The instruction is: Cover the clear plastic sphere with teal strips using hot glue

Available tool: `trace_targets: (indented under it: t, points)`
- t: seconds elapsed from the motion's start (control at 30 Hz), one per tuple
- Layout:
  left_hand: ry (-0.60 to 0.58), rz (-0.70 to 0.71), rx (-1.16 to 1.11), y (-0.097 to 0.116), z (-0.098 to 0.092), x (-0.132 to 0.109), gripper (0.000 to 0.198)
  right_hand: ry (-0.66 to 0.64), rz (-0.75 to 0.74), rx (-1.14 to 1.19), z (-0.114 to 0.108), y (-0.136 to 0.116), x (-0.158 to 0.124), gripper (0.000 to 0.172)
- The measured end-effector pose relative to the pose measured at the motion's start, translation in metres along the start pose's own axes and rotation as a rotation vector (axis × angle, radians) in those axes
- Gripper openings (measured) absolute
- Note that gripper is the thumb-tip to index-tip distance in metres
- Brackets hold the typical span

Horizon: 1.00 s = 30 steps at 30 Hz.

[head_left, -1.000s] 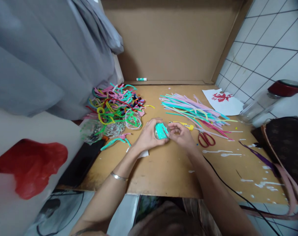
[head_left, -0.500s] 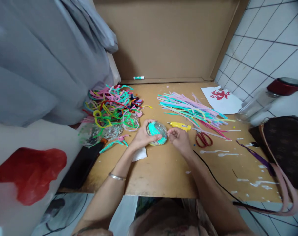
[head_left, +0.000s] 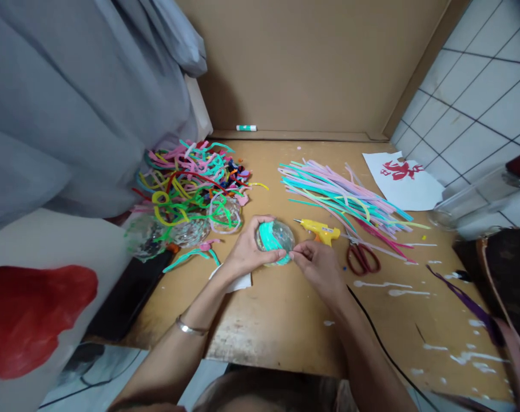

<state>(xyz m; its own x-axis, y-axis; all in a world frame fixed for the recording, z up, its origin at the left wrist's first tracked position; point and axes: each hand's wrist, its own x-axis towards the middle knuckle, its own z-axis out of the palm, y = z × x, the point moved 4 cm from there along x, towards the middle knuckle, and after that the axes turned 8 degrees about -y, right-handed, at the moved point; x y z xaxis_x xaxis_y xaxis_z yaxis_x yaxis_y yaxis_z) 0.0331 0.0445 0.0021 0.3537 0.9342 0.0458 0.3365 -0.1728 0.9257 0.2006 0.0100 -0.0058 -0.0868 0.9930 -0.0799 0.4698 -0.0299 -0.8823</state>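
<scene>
A transparent round object (head_left: 284, 233), its left and lower parts covered with turquoise fuzzy strands, is in my left hand (head_left: 247, 245). The thumb of that hand presses across its lower front, and the other fingers wrap round its left side. At its lower right edge my right hand (head_left: 312, 258) is closed in a pinch. Whatever lies between those fingertips is too small to make out. Just beyond my right hand lies a yellow glue gun (head_left: 322, 230). To its right is a pair of red-handled scissors (head_left: 362, 258).
Tangled pipe cleaners (head_left: 191, 183) are heaped at the left, beside transparent round pieces (head_left: 189, 232). Straight pipe cleaners (head_left: 337, 191) lie at the back right. A black cable (head_left: 373, 320) crosses the right side. A bag (head_left: 508, 263) and a bottle (head_left: 474, 197) stand at the right edge.
The view has shifted slightly. My left hand still holds the round object, now turned a little, and my right fingertips have moved to its lower right edge.
</scene>
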Motion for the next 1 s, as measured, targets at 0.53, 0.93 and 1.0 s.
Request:
trace_targets:
  t: [0.53, 0.93, 1.0]
  points:
    - [0.004, 0.049, 0.06, -0.005, 0.001, 0.003, 0.066, 0.0, -0.049, -0.372, 0.007, -0.017, -0.015, 0.009]
    - [-0.086, 0.062, 0.044, -0.003, 0.001, -0.001, 0.064, 0.333, -0.408, -0.444, -0.008, -0.026, -0.021, 0.018]
    - [-0.081, 0.063, 0.059, -0.002, 0.001, -0.001, 0.063, 0.36, -0.433, -0.535, -0.002, -0.023, -0.019, 0.026]
